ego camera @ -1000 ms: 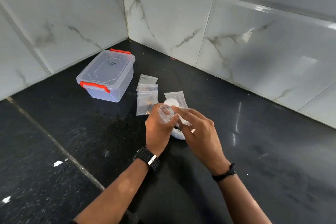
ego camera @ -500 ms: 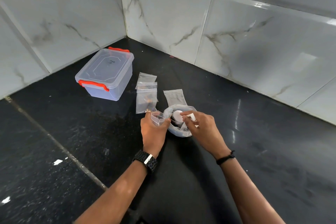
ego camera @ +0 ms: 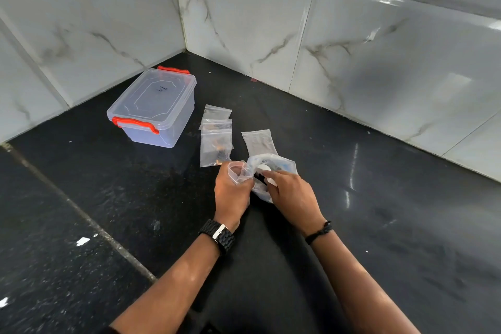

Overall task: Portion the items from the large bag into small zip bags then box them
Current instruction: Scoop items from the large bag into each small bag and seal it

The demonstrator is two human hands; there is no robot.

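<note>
The large clear bag (ego camera: 282, 165) lies open on the black floor, with small white and dark items inside. My left hand (ego camera: 230, 192) holds a small zip bag (ego camera: 238, 171) with its mouth held wide, right beside the large bag. My right hand (ego camera: 290, 192) has its fingers at the large bag's mouth, pinching a small dark item (ego camera: 260, 178). Filled small zip bags (ego camera: 216, 144) lie stacked just beyond my left hand, and another small zip bag (ego camera: 259, 142) lies flat behind the large bag. A clear plastic box (ego camera: 154, 108) with red latches stands closed at the left.
White marble-tiled walls (ego camera: 298, 35) meet in a corner behind the box. A grout line (ego camera: 81, 214) runs diagonally across the black floor on the left, with small white scraps (ego camera: 82, 241) near it.
My right hand went from the small bag's mouth down into the large bag and now pinches a dark item near the small bag. Both hands have lowered toward the floor.
</note>
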